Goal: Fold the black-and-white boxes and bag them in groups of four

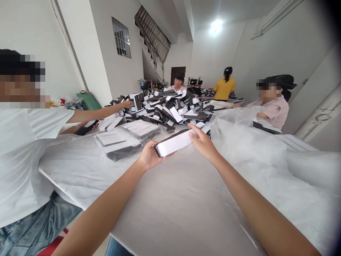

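Note:
Held out over the table is a long, slim card piece, white on top with black along its edges; it looks like a narrow folded box. My left hand is closed around its near left end, thumb by the top edge. At the far right end, my right hand grips it with the thumb on the white face. Just beyond, a big heap of similar black-and-white pieces covers the table. To the left of my hands lie clear plastic bags packed with rows of such pieces.
The table has a pale cover. Clear plastic bags are bunched on the right. At left, a co-worker in a white shirt reaches into the heap. Another in pink is at right. More people work farther back.

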A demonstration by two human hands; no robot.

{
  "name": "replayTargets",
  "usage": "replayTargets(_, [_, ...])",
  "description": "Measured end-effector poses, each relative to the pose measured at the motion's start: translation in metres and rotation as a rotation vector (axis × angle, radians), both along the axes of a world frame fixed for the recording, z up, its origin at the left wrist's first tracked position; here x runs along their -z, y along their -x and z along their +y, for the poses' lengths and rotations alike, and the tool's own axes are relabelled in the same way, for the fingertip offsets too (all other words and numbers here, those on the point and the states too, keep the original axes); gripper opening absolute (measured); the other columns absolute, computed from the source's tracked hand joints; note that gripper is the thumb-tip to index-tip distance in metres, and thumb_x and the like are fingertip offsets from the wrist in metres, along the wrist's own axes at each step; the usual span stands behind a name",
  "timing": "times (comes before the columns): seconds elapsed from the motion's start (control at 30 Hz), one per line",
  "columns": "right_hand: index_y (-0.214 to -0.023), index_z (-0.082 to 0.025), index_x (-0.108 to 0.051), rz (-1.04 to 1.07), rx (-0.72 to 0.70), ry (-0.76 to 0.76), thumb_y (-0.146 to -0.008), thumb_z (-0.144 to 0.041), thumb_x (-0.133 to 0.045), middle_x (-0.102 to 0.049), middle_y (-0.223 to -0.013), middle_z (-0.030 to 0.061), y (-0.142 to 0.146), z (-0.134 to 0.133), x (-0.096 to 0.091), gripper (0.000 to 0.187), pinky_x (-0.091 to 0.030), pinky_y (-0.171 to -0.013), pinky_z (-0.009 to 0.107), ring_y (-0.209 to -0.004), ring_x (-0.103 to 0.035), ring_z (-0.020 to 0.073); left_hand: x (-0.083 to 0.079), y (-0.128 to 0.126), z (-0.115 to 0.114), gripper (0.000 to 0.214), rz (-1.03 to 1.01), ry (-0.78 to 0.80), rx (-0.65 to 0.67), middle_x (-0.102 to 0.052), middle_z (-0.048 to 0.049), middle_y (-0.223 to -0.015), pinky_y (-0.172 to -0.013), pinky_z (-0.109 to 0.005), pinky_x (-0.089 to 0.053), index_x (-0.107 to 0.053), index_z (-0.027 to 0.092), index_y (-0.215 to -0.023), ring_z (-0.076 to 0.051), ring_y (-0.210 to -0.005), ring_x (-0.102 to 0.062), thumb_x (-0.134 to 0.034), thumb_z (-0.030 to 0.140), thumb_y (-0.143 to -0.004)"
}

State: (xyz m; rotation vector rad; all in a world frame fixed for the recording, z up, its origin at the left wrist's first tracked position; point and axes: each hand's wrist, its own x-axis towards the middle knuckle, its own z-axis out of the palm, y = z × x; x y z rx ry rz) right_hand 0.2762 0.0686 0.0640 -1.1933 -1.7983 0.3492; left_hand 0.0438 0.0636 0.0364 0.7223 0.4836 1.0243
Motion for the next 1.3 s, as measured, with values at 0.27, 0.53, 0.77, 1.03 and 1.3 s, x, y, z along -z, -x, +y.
replayTargets(0.27, [-0.144, -0.029, -0.041, 0.136, -0.217, 0.077, -0.094, -0.039, -0.046, -0.038, -0.154, 0.0022, -0.001, 0.000, 0.005, 0.051, -0.028, -0.116, 0.039, -0.142, -0.032, 0.0190, 0.002, 0.005, -0.004, 0.046, 0.136, -0.145, 0.294, -0.065, -0.0151, -0.124, -0.097, -0.048, -0.047, -0.060, 0.016, -0.124, -0.035, -0.116, -0.061, -0.060, 0.032, -0.081])
replayTargets(0.53, [-0.125, -0.029, -0.059, 0.225, -0.454, 0.147, -0.094, -0.039, -0.046, -0.064, -0.127, 0.0020, 0.006, -0.007, 0.002, 0.034, -0.036, -0.109, 0.041, -0.123, -0.054, 0.0208, 0.014, -0.017, -0.022, 0.056, 0.351, -0.202, 0.539, -0.065, -0.0145, -0.123, -0.097, -0.043, -0.046, -0.061, 0.016, -0.120, -0.030, -0.115, -0.060, -0.076, 0.045, -0.075])
replayTargets(0.77, [-0.135, -0.034, -0.052, 0.010, -0.380, 0.129, -0.098, -0.047, -0.036, -0.049, -0.145, -0.0002, 0.016, -0.008, 0.008, 0.042, -0.023, -0.118, 0.043, -0.139, -0.037, 0.0202, 0.025, -0.027, -0.027, 0.053, 0.317, -0.158, 0.504, -0.070, -0.0139, -0.113, -0.092, -0.041, -0.049, -0.065, 0.017, -0.113, -0.028, -0.106, -0.066, -0.078, 0.048, -0.072])
replayTargets(1.03, [-0.145, -0.040, -0.033, -0.030, -0.053, 0.216, -0.088, -0.059, -0.051, -0.036, -0.153, 0.0044, -0.032, -0.036, -0.054, 0.063, -0.047, -0.099, 0.050, -0.128, -0.050, 0.0312, 0.014, -0.020, -0.003, 0.032, 0.038, -0.150, -0.062, -0.069, -0.0070, -0.116, -0.107, -0.036, -0.046, -0.067, 0.017, -0.108, -0.020, -0.110, -0.064, -0.076, 0.025, -0.079])
replayTargets(1.3, [-0.137, -0.038, -0.048, -0.184, -0.185, 0.144, -0.080, -0.037, -0.065, -0.054, -0.134, 0.0031, 0.022, -0.049, -0.030, 0.059, -0.054, -0.079, 0.036, -0.086, -0.064, 0.0168, 0.007, 0.000, 0.011, 0.035, 0.132, -0.410, -0.155, -0.063, -0.0076, -0.126, -0.113, -0.041, -0.039, -0.066, 0.018, -0.112, -0.025, -0.126, -0.053, -0.070, 0.037, -0.083])
